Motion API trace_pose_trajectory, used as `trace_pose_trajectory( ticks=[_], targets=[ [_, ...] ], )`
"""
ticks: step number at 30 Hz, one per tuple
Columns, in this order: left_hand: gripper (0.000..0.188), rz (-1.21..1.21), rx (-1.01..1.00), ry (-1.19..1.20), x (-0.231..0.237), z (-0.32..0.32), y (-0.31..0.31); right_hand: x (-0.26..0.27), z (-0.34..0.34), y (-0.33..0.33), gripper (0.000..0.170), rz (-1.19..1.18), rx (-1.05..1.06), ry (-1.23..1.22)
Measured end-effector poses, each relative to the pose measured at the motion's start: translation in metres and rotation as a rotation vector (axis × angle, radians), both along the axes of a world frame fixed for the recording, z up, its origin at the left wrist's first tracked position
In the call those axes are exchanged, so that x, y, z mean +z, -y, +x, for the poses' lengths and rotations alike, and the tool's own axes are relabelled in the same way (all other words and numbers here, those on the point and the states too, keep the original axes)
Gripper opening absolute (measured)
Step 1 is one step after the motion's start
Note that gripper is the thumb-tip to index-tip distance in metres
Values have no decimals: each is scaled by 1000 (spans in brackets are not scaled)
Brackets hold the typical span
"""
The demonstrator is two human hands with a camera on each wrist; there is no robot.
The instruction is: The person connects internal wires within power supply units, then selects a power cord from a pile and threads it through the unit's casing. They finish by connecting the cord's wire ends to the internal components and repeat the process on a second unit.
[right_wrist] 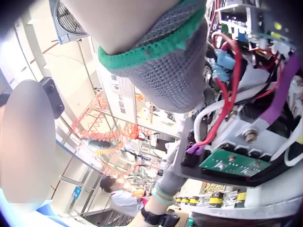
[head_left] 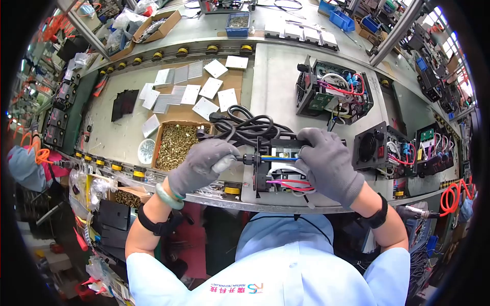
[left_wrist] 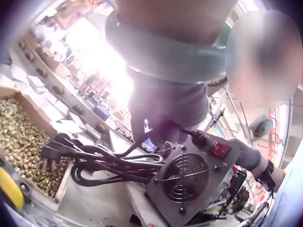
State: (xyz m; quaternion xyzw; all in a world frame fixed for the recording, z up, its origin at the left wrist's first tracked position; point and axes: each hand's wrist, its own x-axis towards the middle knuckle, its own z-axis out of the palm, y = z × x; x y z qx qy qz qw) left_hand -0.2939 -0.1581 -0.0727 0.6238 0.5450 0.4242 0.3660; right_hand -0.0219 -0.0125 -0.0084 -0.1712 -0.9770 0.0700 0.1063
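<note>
At a workbench (head_left: 275,71), we see an open electrical unit (left_wrist: 164,191) standing before the person, its fan panel turned toward the left hand (head_left: 201,163). That gloved hand pinches the black power cord (head_left: 255,125) beside the cable gland (head_left: 248,159); the right hand (head_left: 329,163), fingers curled, grips the blue and yellow wires (head_left: 280,159) inside the panel. We judge the metal-framed unit stiff and fairly heavy, best held by its frame edges, clear of the fragile green circuit board (right_wrist: 232,162). The cord looks springy, firmest to hold close to the gland; the thin wires look soft and could slip in gloves. Beyond the coiled cord, we find brass-coloured fasteners (head_left: 176,148) in a cardboard box (head_left: 157,145) and, farther back, pale metal heat sinks (head_left: 206,108).
</note>
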Motion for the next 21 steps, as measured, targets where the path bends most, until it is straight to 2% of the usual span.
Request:
trace_pose_trajectory(
  ticks=[2, 3, 4, 6, 7, 8, 10, 11, 12, 14, 16, 19, 21],
  targets=[
    [15, 231, -55, -801, 27, 2, -10, -10, 8, 0, 13, -34, -85, -65],
    [13, 326, -38, -808, 31, 8, -11, -8, 10, -2, 13, -35, -85, -65],
    [13, 320, -45, -807, 33, 8, -11, -6, 12, -3, 13, -117, -100, -89],
    [13, 239, -80, -626, 34, 8, -10, -5, 17, -7, 13, -209, -116, -111],
    [12, 65, -96, -383, 29, 6, -10, -5, 18, -10, 12, -339, -127, -178],
    [12, 61, -99, -385, 25, 3, -11, -6, 19, -12, 12, -464, -139, -247],
    [11, -4, -122, -272, 24, 0, -14, -7, 20, -14, 12, -482, -142, -281],
    [13, 37, -63, -417, 25, 4, -14, -9, 21, -15, 13, -525, -141, -305],
    [13, 36, -68, -419, 31, 9, -10, -10, 21, -16, 13, -566, -141, -331],
    [13, 108, -26, -745, 46, 20, -4, -8, 23, -19, 14, -645, -149, -356],
    [14, 168, -9, -734, 48, 21, -7, -9, 24, -20, 14, -734, -149, -362],
    [18, 76, -45, -815, 33, 5, -15, -17, 13, -15, 14, -524, -92, -340],
    [19, 70, -78, -830, 43, 4, -15, -14, 9, -16, 14, -549, -111, -320]
  ],
)
